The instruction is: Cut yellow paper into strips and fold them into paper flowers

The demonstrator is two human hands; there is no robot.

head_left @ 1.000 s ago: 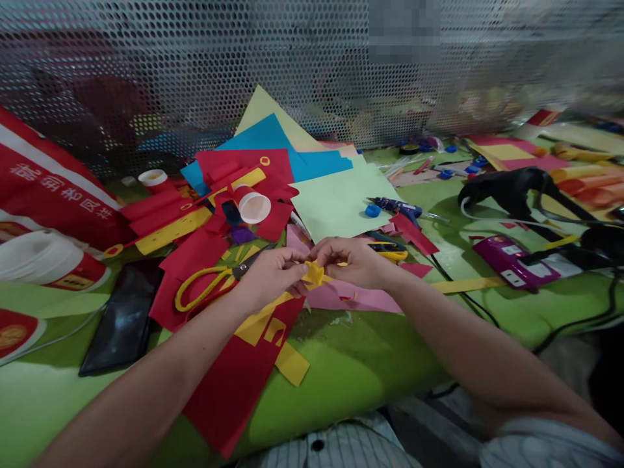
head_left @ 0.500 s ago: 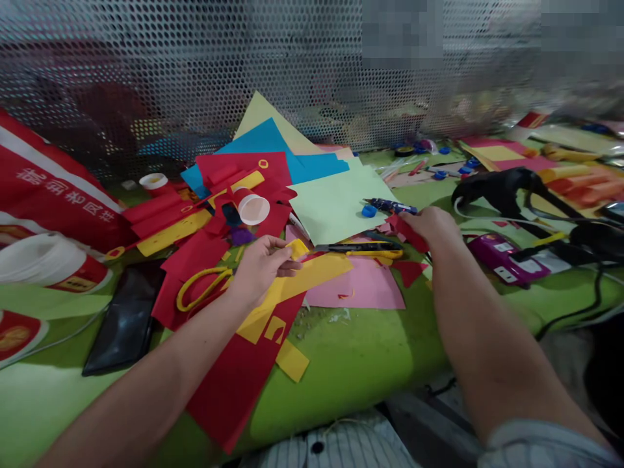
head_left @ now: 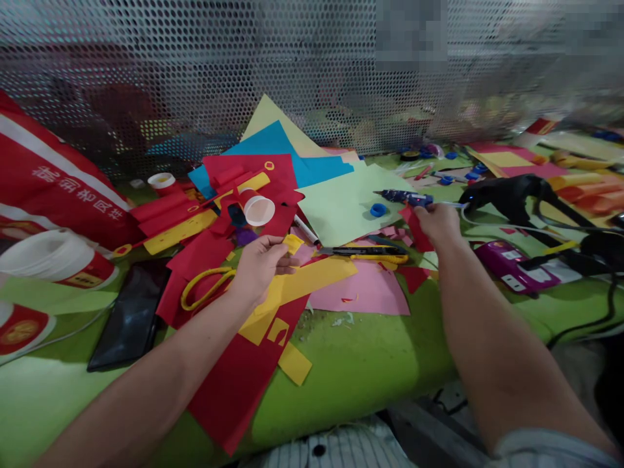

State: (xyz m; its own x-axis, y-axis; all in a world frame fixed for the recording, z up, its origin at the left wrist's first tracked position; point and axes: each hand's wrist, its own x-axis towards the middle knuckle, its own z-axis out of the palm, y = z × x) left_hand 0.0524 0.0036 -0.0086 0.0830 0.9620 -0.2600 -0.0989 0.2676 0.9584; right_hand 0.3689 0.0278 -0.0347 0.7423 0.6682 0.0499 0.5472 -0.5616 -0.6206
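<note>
My left hand (head_left: 260, 265) is closed, pinching a small folded yellow paper piece (head_left: 293, 244) between thumb and fingers. Beneath it lie a yellow paper strip (head_left: 312, 276) and a long red sheet (head_left: 238, 383). My right hand (head_left: 439, 223) is closed at the rear end of a dark blue glue gun (head_left: 404, 197), whose tip points left over a pale green sheet (head_left: 336, 201). A red paper scrap (head_left: 418, 231) is right at those fingers; whether they touch it is unclear. A blue ring (head_left: 378, 209) sits below the gun. Yellow-handled scissors (head_left: 207, 288) and a black-and-yellow cutter (head_left: 365, 252) lie between the hands.
A dark phone (head_left: 127, 318) and stacked paper cups (head_left: 56, 257) stand left, near a red bag (head_left: 58, 175). Right are a purple power strip (head_left: 514, 265), black straps (head_left: 517, 195) and cables. A perforated metal screen (head_left: 312, 65) closes off the back of the green table (head_left: 351, 370).
The view has shifted slightly. My right hand has moved a little up at the glue gun, which has turned slightly with its tip higher. My left hand keeps the yellow piece in place.
</note>
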